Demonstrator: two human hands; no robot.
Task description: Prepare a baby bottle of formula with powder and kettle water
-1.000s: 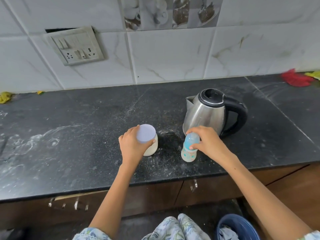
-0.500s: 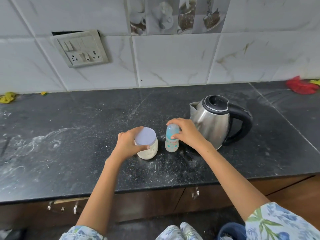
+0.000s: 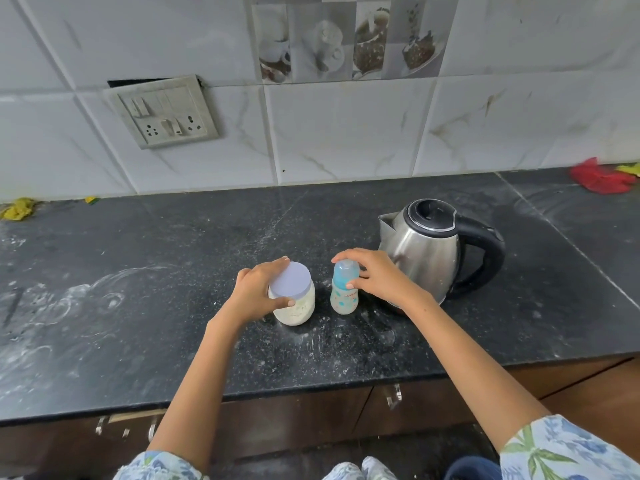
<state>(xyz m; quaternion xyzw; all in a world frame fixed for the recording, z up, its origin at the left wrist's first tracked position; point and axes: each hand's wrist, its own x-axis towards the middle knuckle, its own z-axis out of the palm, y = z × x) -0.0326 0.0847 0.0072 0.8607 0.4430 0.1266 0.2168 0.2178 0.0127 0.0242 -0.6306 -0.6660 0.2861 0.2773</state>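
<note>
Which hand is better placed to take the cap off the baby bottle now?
Right. The right hand already grips the baby bottle at its cap; the left hand is busy holding the powder jar.

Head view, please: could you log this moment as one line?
left hand grips powder jar, lid on | right hand on baby bottle cap, upright | kettle untouched, lid shut
</note>
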